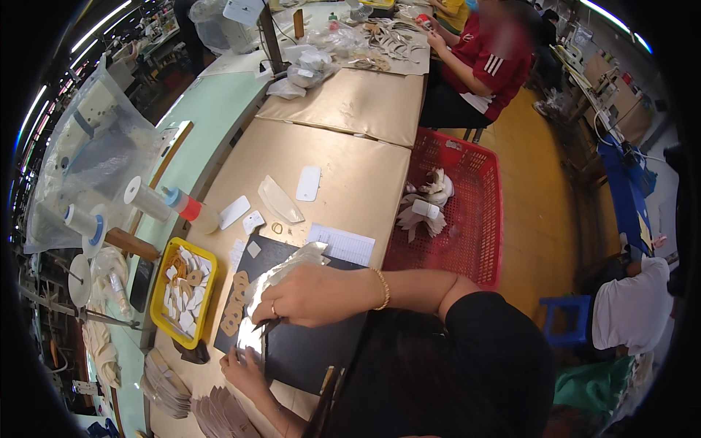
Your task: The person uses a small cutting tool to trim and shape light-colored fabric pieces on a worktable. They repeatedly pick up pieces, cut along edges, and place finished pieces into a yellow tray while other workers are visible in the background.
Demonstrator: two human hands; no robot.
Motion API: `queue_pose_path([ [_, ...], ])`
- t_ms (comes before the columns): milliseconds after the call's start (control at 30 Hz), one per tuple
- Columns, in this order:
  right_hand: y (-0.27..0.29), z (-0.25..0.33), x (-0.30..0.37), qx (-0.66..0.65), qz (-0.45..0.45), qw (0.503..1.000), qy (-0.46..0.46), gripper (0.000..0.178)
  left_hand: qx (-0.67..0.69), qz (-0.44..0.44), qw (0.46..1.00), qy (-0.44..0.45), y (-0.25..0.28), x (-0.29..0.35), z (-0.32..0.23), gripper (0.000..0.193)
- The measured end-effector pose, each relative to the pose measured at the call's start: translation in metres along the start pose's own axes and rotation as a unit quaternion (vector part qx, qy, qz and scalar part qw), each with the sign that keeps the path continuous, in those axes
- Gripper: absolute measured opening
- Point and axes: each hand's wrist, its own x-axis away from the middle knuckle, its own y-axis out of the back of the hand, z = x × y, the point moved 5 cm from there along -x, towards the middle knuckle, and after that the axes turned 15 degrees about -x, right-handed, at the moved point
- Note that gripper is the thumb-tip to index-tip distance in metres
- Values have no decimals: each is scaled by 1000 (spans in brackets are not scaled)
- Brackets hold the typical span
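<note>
- Head view: nearest us, a fanned stack of taupe, curved, flat pieces (221,413) lies by the table edge; we would keep our forearm off it.
- Our left hand (244,371) has its fingertips on the near end of the pale, glossy, curved strips (250,334); whether they pinch or merely press, we cannot tell. Light, steady pressure should stop that end sliding.
- Our right hand (298,293) curls over the strips' middle, and a dark point shows beneath its fingers. We cannot tell what it grips; we would keep our left fingertips clear of that point.
- The strips lie on the black, flat, rectangular board (310,358), fanning toward its far edge. Keeping their edges evenly stepped should help us treat each alike.
- Just left of them, the tan, holed, flat pieces (235,303) sit in a row, best left unbumped.
- Farther on, the white, printed paper sheet (349,245) should stay clear of our sweep.
</note>
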Motion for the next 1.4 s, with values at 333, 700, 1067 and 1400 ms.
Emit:
queue_pose_path([
  [333,59,129,-26,188,63,977,74,15,11,42,999,-19,-35,-5,36,27],
  [700,44,143,-42,307,118,944,-25,43,24,49,998,-11,-73,-5,59,35],
  [1067,4,160,-65,690,297,656,-67,65,32,3,999,-4,-96,11,71,40],
  [1400,38,162,-72,478,219,850,29,52,-51,50,997,39,-36,10,20,45],
])
